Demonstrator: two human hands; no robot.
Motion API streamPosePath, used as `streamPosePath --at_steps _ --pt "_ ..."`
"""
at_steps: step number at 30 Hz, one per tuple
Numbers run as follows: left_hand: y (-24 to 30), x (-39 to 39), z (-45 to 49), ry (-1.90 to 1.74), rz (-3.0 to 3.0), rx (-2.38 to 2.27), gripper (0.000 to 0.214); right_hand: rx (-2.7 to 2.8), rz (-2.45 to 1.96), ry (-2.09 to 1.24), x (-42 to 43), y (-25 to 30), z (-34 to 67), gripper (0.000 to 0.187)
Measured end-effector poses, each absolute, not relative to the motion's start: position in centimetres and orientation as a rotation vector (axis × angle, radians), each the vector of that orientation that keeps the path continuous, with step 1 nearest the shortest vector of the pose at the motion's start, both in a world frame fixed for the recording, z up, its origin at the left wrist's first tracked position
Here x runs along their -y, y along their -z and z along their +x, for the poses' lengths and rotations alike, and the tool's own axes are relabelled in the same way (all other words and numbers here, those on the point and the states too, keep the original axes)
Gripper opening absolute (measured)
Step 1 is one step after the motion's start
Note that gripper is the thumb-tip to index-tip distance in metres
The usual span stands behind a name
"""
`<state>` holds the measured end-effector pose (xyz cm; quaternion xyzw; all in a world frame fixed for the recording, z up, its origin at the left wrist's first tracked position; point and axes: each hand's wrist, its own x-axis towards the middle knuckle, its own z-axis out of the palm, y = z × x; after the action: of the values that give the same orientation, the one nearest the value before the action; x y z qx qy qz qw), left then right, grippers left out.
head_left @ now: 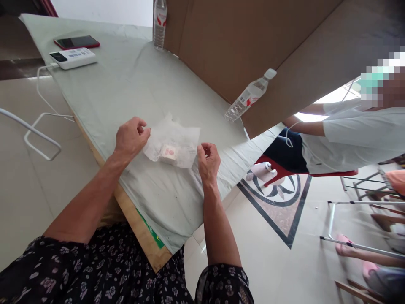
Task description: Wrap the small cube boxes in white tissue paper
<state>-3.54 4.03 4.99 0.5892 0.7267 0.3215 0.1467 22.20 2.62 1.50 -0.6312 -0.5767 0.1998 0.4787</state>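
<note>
1. Grip first: your left hand [131,137] is closed in a thumb-and-forefinger pinch on the left edge of the thin translucent white plastic bag [177,135]. Your right hand [208,159] is curled shut, its fingertips pinching the bag's right edge.
2. The bag lies on the pale grey-green cloth-covered surface [126,84], stretched between your two hands and near the front edge. The small pale square block with a red mark [168,153] sits inside it, roughly midway between your hands and toward the near side.
3. The film looks flimsy and crinkled, so a light, even pinch on both sides is probably best. Squeezing harder would likely only bunch it up.
4. If you spread the bag, draw both hands outward at the same height. An uneven pull risks tearing the film or twisting it around the block.
5. Let the block's weight rest on the cloth. Raising one edge above the other would probably send it sliding toward the lower hand.
6. Work low over the cloth, since a block that slips out this near the front edge could drop off it.
7. You have room to work:
   - The clear plastic water bottle with a white cap [249,95], by the brown cardboard panel [221,42], is well apart from the bag.
   - So are the red phone [76,42] and the white power bank [73,58] at the far corner.
   - The person in a white shirt [348,135] on your right has their arms well away from the bag.
</note>
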Motion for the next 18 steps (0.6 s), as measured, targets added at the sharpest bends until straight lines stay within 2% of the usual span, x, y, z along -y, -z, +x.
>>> streamPosePath --at_steps 3,6,8,10,13,18 --pt "-6.1 -2.2 -3.0 -1.007 1.948 -1.854 0.027 1.549 -1.423 -0.577 -1.0 -2.7 21.7 0.040" --pt "-6.1 -1.8 -2.4 -0.856 2.150 -1.634 0.044 1.683 -1.401 -0.674 -0.5 -3.1 20.9 0.059" --pt "-5.4 -2.2 -2.3 -0.733 2.238 -1.569 0.056 1.744 -1.433 -0.674 -0.5 -2.9 20.6 0.063" --pt "-4.7 -2.6 -2.5 -0.676 2.294 -1.573 0.060 1.810 -1.420 -0.623 -0.4 -3.0 20.5 0.050" --pt "-4.5 -2.4 -3.1 -0.732 2.278 -1.650 0.051 1.947 -1.290 -0.531 0.5 -3.7 20.5 0.028" --pt "-7.4 -0.1 -2.1 -0.946 2.266 -1.640 0.031 2.224 -1.048 -0.619 2.8 -4.8 20.4 0.025"
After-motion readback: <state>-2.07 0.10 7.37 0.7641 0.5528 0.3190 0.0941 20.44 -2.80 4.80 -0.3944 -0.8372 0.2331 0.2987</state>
